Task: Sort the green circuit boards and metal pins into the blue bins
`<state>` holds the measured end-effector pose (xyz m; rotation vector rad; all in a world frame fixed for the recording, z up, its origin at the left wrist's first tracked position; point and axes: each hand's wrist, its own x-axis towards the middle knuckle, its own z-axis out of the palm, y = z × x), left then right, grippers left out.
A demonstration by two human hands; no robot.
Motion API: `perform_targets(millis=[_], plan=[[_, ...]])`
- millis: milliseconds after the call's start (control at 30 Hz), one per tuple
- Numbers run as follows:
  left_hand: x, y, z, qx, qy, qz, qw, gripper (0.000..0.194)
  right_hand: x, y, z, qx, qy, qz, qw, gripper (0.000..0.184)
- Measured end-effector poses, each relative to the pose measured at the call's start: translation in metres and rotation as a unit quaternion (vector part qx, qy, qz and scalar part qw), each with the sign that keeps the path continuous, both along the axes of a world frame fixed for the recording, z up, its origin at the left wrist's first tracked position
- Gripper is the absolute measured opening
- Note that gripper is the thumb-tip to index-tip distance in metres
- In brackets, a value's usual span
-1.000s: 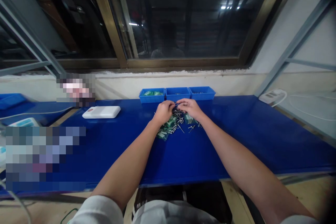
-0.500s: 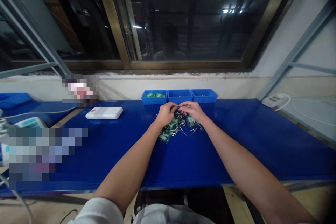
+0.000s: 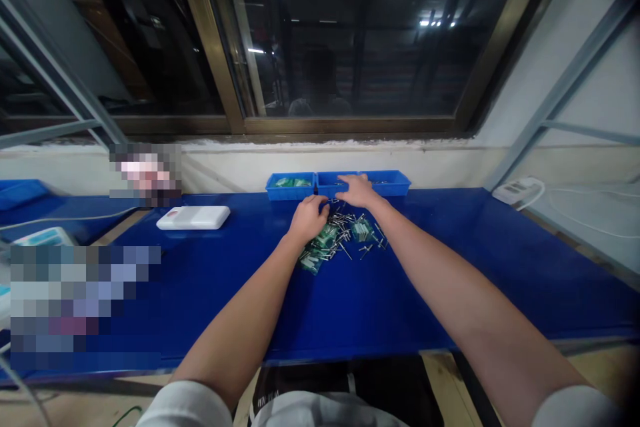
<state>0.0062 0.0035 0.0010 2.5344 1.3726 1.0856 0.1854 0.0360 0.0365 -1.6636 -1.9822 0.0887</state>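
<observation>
A heap of small green parts and thin metal pins (image 3: pixel 336 237) lies on the blue table top (image 3: pixel 380 280). My left hand (image 3: pixel 309 217) rests on the heap's left side with its fingers curled in a pinch; what it grips is too small to make out. My right hand (image 3: pixel 356 189) reaches to the middle blue bin (image 3: pixel 334 182) at the back, its fingers bent over the bin's front rim. What those fingers hold, if anything, is hidden.
Three small blue bins stand in a row below the window: the left bin (image 3: pixel 290 185) holds green parts, the right bin (image 3: pixel 393 179) holds small metal bits. A white scale (image 3: pixel 193 217) lies to the left. A white power strip (image 3: pixel 517 190) sits at the far right.
My right hand has left the heap and moved back to the middle bin. My left hand stayed on the heap.
</observation>
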Motion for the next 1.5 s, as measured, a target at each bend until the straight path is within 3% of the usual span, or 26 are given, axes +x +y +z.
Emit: perform_targets(millis=[67, 233, 367, 500, 667, 933, 1100, 1333, 1500], plan=[[-0.001, -0.001, 0.001, -0.01, 0.022, 0.005, 1.0, 0.03, -0.002, -0.003, -0.002, -0.012, -0.012, 0.0, 1.0, 0.067], [-0.002, -0.007, 0.005, -0.041, 0.062, -0.001, 0.997, 0.047, 0.01, -0.035, -0.012, -0.009, -0.017, 0.015, 1.0, 0.067], [-0.01, -0.016, 0.009, -0.087, 0.105, -0.023, 0.99, 0.067, 0.038, -0.072, -0.021, -0.105, -0.05, -0.032, 0.993, 0.091], [-0.029, -0.023, 0.015, -0.194, 0.187, -0.049, 0.962, 0.097, 0.064, -0.106, -0.028, -0.183, -0.079, -0.046, 0.979, 0.116], [-0.04, -0.029, 0.018, -0.283, 0.252, -0.053, 0.924, 0.122, 0.07, -0.127, -0.039, -0.213, -0.101, -0.003, 0.972, 0.127], [-0.02, -0.021, -0.002, -0.194, 0.206, -0.051, 0.958, 0.112, 0.042, -0.098, -0.05, -0.162, -0.071, 0.075, 0.981, 0.122], [-0.018, -0.007, -0.005, -0.153, 0.168, -0.049, 0.973, 0.102, 0.026, -0.072, -0.05, -0.128, -0.034, 0.119, 0.984, 0.115], [-0.015, 0.002, -0.007, -0.104, 0.128, -0.066, 0.984, 0.089, 0.013, -0.059, -0.044, -0.128, -0.022, 0.107, 0.986, 0.098], [-0.005, 0.005, -0.013, -0.104, 0.135, -0.009, 0.985, 0.09, 0.012, -0.055, -0.044, -0.142, -0.024, 0.085, 0.986, 0.079]])
